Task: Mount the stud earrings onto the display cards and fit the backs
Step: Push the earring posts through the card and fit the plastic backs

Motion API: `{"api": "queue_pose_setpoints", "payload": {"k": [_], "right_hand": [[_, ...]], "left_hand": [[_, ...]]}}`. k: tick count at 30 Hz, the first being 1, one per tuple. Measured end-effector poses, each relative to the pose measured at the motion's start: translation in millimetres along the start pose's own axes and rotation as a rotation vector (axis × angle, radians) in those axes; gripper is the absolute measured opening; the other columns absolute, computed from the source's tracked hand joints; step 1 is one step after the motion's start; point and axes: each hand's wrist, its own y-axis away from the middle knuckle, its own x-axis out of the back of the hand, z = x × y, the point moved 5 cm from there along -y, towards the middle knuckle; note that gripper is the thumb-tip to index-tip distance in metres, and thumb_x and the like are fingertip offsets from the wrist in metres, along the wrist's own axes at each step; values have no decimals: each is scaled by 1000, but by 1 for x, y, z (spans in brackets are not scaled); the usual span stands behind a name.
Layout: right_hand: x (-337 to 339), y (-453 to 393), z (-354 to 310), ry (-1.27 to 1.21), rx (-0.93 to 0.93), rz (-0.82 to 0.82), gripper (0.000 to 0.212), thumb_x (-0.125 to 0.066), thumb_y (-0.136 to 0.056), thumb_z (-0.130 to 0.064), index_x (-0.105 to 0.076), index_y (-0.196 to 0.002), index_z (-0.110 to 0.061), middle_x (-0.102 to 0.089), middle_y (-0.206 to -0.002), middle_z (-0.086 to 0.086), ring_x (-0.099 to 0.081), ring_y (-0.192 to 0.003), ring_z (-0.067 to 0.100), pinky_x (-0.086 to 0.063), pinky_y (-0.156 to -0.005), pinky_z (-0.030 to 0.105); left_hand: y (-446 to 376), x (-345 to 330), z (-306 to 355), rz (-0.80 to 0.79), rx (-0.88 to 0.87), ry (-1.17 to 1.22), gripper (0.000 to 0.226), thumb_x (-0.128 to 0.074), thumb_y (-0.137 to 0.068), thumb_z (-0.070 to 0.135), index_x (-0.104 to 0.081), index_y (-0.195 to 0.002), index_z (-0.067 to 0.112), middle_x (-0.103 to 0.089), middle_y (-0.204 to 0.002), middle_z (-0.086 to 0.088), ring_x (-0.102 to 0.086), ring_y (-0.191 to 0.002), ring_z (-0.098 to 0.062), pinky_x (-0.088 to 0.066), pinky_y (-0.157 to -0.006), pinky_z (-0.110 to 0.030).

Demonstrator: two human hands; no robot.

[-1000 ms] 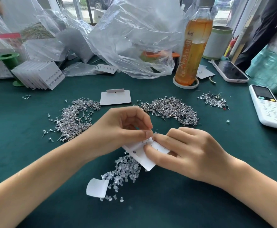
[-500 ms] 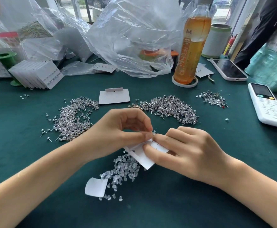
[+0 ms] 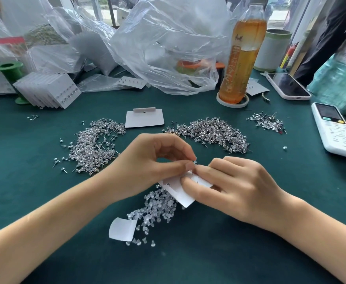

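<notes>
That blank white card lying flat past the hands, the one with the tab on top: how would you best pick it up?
Probably by the raised tab on the far edge of the blank card, pinched from above. The card lies flat on the green table, so its other edges offer little to catch.

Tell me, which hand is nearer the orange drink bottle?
The right hand: the bottle stands far behind it, almost straight back. The left hand sits further off, to the bottle's left.
</notes>
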Motion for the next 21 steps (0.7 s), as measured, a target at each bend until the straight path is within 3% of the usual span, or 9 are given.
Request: {"api": "queue_pose_setpoints", "payload": {"k": [21], "right_hand": [[-2, 2, -2, -10, -10, -20, 26, -67, -76, 6, -75, -91, -13, -64, -64, 5, -43, -47, 22, -41, -40, 31]], "left_hand": [[0, -1, 1, -47, -23, -83, 8, -70, -80, 7, -69, -88, 10, -71, -82, -1, -67, -79, -13, -50, -71, -17]]}}
